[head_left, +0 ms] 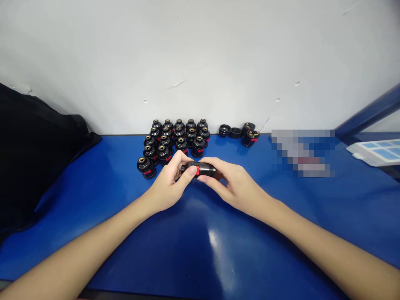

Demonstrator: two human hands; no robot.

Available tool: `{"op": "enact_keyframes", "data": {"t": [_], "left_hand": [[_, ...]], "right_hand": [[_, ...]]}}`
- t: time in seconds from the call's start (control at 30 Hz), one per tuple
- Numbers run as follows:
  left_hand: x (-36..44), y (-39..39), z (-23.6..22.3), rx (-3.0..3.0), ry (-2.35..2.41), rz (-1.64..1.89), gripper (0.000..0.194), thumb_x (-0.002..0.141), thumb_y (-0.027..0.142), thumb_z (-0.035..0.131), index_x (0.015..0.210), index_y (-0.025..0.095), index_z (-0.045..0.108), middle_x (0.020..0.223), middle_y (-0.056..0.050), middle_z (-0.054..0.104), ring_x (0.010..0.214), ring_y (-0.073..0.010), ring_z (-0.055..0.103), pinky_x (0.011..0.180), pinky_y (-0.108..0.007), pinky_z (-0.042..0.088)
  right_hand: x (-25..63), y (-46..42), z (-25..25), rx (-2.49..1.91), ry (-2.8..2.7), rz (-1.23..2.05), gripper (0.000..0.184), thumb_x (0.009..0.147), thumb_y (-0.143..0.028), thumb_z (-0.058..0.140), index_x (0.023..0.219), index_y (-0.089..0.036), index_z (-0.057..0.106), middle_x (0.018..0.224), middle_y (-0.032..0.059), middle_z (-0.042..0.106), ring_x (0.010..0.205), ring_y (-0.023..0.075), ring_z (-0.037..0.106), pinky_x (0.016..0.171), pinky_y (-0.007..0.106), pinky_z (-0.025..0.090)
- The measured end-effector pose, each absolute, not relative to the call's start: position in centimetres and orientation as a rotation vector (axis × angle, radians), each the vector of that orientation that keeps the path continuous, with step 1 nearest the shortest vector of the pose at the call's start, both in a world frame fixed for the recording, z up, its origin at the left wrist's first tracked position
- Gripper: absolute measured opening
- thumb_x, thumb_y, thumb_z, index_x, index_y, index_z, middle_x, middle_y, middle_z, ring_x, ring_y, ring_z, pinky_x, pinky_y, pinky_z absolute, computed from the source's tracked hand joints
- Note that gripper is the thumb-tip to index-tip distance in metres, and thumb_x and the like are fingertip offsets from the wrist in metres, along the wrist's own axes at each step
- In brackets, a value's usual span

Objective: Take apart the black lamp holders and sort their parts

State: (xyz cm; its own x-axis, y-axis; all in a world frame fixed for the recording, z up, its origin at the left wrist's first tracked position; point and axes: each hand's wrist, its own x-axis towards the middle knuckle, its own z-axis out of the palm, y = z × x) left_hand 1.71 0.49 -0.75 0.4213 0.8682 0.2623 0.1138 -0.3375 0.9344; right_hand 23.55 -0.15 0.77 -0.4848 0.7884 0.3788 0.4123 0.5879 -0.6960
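Between my two hands lies a black cylindrical part with a red tab [204,168], held on its side above the blue table. My left hand [175,179] is closed round its narrow left end, the thumb pressing by the red tab. The fingers and thumb of my right hand [233,181] pinch its right end. Just beyond my left hand stand several similar black parts [164,154] in rough rows, upright, with brass-coloured threaded holes on top and red tabs on their sides.
Against the wall sit black ring-shaped caps [224,130] and two open black parts with wires [249,138]. A black cloth [37,158] covers the left side of the blue table [150,254]. At right are a blurred-out patch [309,160], a white-and-blue tray [379,151] and a blue bar [371,110].
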Motion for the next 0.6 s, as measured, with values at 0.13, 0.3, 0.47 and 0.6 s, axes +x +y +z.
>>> {"op": "enact_keyframes", "data": {"t": [0.13,0.3,0.47,0.6], "left_hand": [[2.3,0.7,-1.0,1.536,0.765,1.021,0.033,0.108,0.053,0.055,0.097,0.023,0.045,0.072,0.007,0.046,0.059,-0.0089,0.04,0.057,-0.023,0.033],[1.8,0.9,-0.7,1.858,0.86,1.074,0.022,0.106,0.04,0.061,0.113,0.021,0.052,0.093,-0.001,0.064,0.078,-0.0125,0.059,0.068,-0.025,0.046],[1.5,0.8,-0.6,2.035,0.975,1.027,0.026,0.105,0.041,0.062,0.118,0.02,0.054,0.095,-0.003,0.068,0.081,-0.0155,0.065,0.068,-0.026,0.05],[1.8,0.8,-0.7,1.861,0.965,1.052,0.025,0.107,0.044,0.058,0.111,0.021,0.053,0.088,-0.001,0.069,0.074,-0.0136,0.067,0.065,-0.025,0.053]], "right_hand": [[23.8,0.1,0.1,-0.806,-2.122,0.526,0.031,0.103,-0.024,0.066,0.134,-0.024,0.064,0.115,0.0091,0.071,0.1,0.0215,0.071,0.091,0.036,0.059],[23.3,0.2,-0.2,-0.925,-1.794,1.11,0.047,0.101,-0.047,0.069,0.138,-0.025,0.05,0.103,0.005,0.072,0.078,0.0195,0.077,0.071,0.036,0.066],[23.0,0.4,-0.2,-0.961,-1.621,1.394,0.033,0.104,-0.055,0.061,0.106,-0.022,0.057,0.076,-0.001,0.069,0.059,0.0162,0.072,0.06,0.032,0.063],[23.2,0.3,-0.5,-0.796,-1.646,1.231,0.028,0.096,-0.034,0.077,0.119,-0.026,0.062,0.113,0.0057,0.071,0.097,0.0208,0.076,0.09,0.041,0.066]]}}
